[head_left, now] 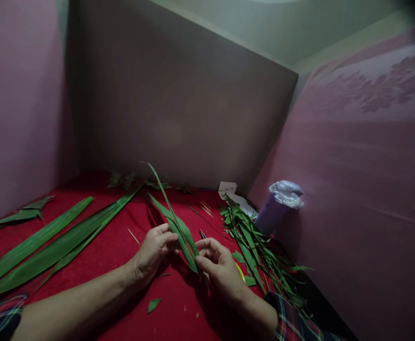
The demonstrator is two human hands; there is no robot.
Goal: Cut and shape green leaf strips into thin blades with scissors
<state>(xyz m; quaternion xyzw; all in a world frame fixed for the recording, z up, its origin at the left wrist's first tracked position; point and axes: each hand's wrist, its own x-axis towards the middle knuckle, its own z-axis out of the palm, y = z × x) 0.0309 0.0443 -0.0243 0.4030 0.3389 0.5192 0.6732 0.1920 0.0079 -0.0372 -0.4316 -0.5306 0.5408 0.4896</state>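
A long green leaf (181, 228) with a thin curling strip at its upper end is held between my two hands over a red cloth (122, 303). My left hand (154, 248) pinches its left edge about midway, thumb on top. At the lower right end, my right hand (218, 265) grips the leaf between thumb and fingers. Just behind the right hand shows a dark pointed tip (202, 234), and beside that hand a yellow curved handle (240, 272); most of both is hidden. A small cut leaf piece (154, 305) lies below the hands.
Long broad leaves (61, 241) lie at the left. A pile of leafy stems (255, 241) lies right, near a purple cylinder (274, 212) topped with clear plastic. Toothpicks (206, 208) and a white card (227, 188) lie farther back. Grey and pink walls surround the cloth.
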